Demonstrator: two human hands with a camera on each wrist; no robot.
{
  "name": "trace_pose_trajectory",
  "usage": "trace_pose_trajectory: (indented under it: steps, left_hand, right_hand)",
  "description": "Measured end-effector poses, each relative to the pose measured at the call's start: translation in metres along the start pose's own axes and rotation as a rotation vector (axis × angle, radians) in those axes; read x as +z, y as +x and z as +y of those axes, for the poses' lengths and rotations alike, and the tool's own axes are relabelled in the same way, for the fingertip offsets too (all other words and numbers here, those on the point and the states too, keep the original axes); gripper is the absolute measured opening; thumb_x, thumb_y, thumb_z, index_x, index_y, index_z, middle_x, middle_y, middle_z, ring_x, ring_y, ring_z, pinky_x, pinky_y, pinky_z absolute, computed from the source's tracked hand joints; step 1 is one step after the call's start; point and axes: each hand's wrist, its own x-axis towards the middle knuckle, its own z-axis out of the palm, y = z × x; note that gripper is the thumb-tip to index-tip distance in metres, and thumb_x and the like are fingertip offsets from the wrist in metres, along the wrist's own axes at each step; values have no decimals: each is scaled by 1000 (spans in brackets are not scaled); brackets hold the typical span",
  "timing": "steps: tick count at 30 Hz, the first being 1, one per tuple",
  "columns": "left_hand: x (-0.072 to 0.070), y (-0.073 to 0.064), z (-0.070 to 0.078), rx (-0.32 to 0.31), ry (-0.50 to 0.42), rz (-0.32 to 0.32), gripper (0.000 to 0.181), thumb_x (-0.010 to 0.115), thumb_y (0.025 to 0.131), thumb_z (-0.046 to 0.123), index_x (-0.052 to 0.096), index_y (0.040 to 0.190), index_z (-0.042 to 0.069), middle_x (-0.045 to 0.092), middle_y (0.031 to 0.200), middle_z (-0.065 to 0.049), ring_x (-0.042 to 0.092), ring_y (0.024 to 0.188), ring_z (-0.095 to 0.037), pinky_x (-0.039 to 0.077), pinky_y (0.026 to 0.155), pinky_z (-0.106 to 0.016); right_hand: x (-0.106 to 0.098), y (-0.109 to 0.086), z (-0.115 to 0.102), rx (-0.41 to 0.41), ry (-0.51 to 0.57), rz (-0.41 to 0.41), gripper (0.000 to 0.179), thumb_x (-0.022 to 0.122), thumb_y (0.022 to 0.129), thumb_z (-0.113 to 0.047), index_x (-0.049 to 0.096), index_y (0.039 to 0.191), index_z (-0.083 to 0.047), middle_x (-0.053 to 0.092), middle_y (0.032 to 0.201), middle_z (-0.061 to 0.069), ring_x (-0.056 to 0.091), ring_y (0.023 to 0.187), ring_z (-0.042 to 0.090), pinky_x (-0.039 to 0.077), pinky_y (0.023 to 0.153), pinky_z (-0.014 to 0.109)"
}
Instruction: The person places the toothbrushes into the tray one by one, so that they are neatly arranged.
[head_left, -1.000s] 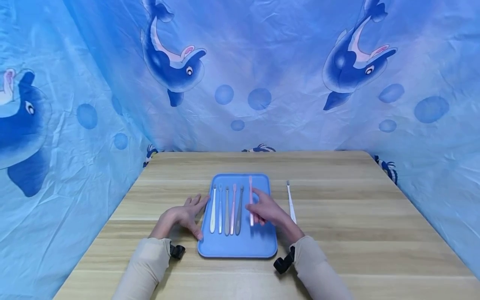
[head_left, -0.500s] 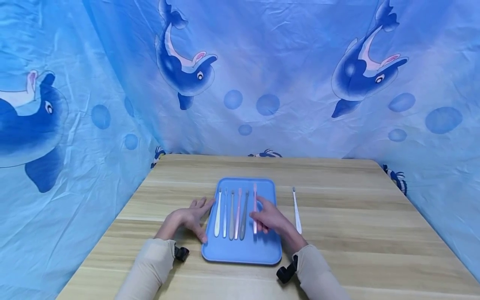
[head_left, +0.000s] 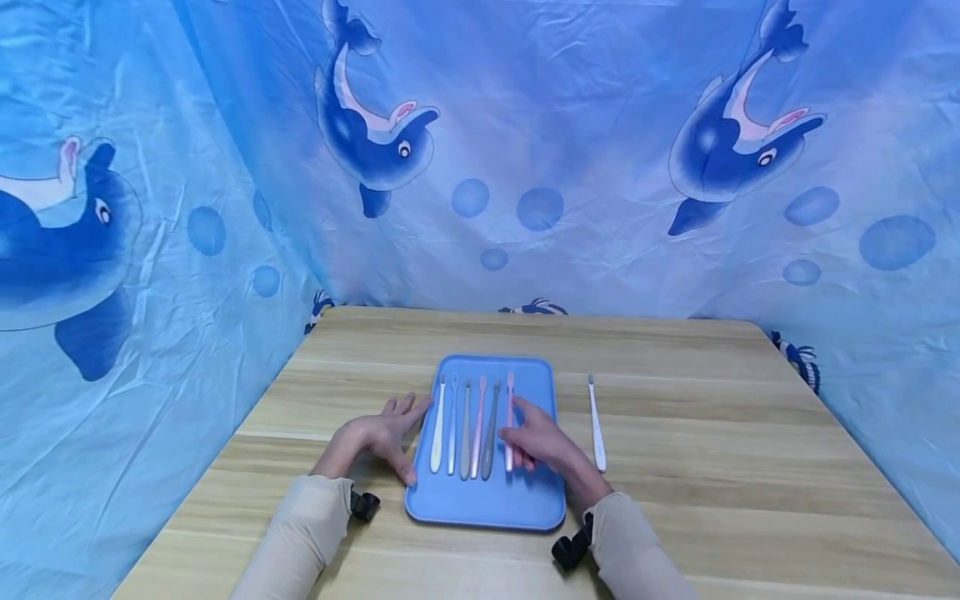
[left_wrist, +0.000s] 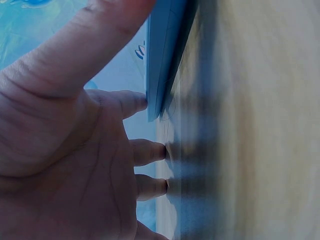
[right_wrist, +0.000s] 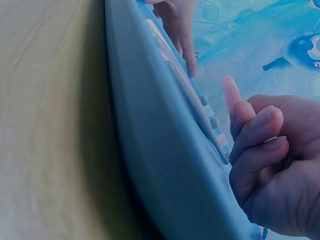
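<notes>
In the head view my right hand (head_left: 536,435) pinches a pink toothbrush (head_left: 511,390) over the right half of a blue tray (head_left: 480,508). The pale pink end of this toothbrush (right_wrist: 230,90) shows above curled fingers in the right wrist view. To its left lies a row of toothbrushes: a cream one (head_left: 437,442), a light blue one (head_left: 452,442), a grey-brown one (head_left: 466,446), another pink one (head_left: 477,442) and a dark grey one (head_left: 490,446). My left hand (head_left: 382,436), its fingers spread, touches the tray's left edge.
A white toothbrush (head_left: 597,429) lies on the wooden table (head_left: 712,467), right of the tray and close to my right forearm. Blue curtain (head_left: 495,125) printed with dolphins hangs behind the table and along its left and right sides.
The pink toothbrush in my right hand has moved slightly toward me and nearer the row. My left hand stays at the tray's edge. The head view has shifted a little.
</notes>
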Motion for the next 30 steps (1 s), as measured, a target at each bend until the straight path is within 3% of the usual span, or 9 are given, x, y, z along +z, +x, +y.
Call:
trace_pose_trajectory:
  steps: [30]
  left_hand:
    - [0, 1, 4, 18, 13, -1, 144, 93, 57, 53, 2, 163, 17, -4, 168, -25, -6, 152, -55, 10, 117, -77]
  right_hand:
    - [6, 7, 6, 24, -23, 19, 68, 59, 99, -15, 24, 157, -5, 59, 55, 0, 50, 38, 7, 40, 36, 18]
